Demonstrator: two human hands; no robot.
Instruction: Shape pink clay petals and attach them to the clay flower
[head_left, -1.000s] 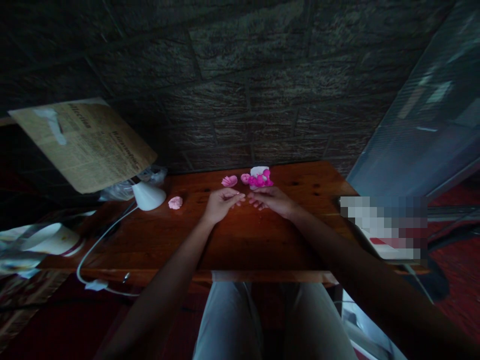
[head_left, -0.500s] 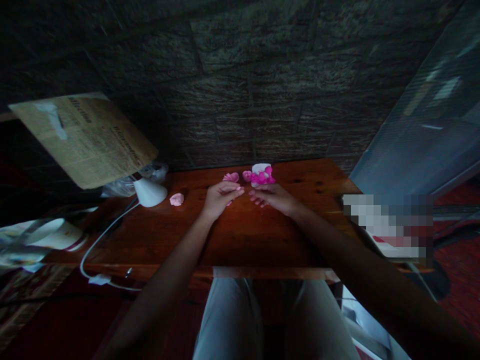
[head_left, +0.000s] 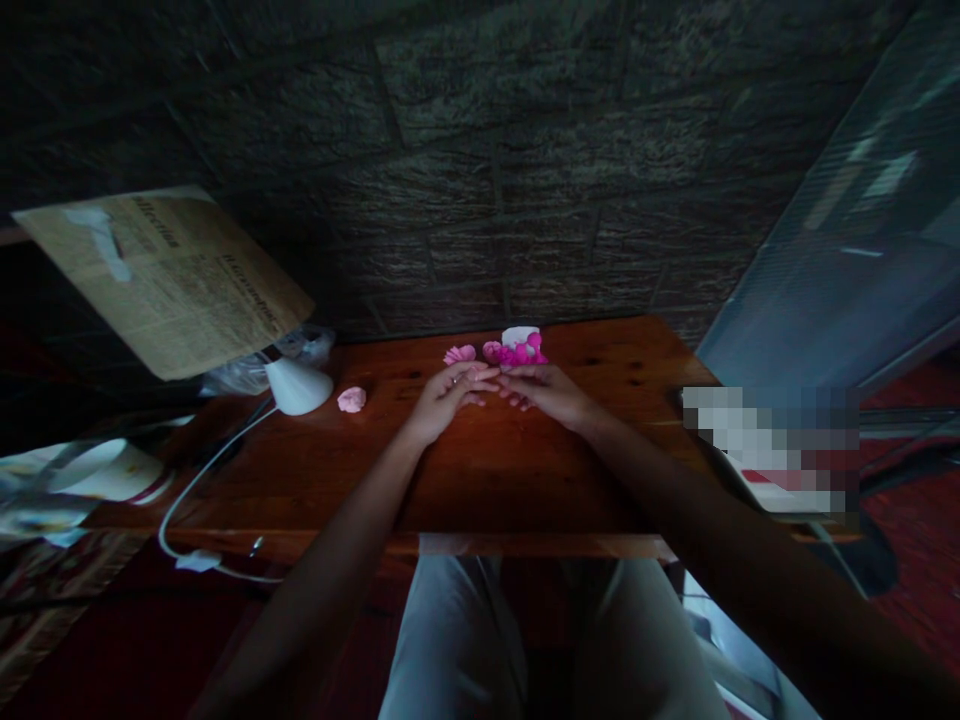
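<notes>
A: What's changed?
B: Fingertips. Gap between left hand (head_left: 450,393) and right hand (head_left: 551,392) has just closed; tips now meet, or nearly, above the far middle of the reddish-brown wooden table (head_left: 480,490).

A: Holding anything?
B: Left: fingers partly spread, slightly bent, thumb near the forefinger. Right: fingers loosely curled, tips bunched toward the left's. Too dim to tell if either pinches something.

A: Pink pieces?
B: Same spots. Just beyond the hands, left to right: light-pink ruffled fan-shaped piece (head_left: 459,354), small pink round rosette-like piece (head_left: 492,351), bright magenta petal-like clump (head_left: 532,348) in front of a white flat-looking piece (head_left: 520,335). Pale-pink crumpled lump (head_left: 351,399) sits well left, near the white cone-shaped lamp base (head_left: 300,390). Material unclear.

A: Meaning?
B: My read: both hands now share one small spot, so fine two-handed fingertip work, not reaching. Right fingers come close to the magenta clump in view; can't tell if touching.
</notes>
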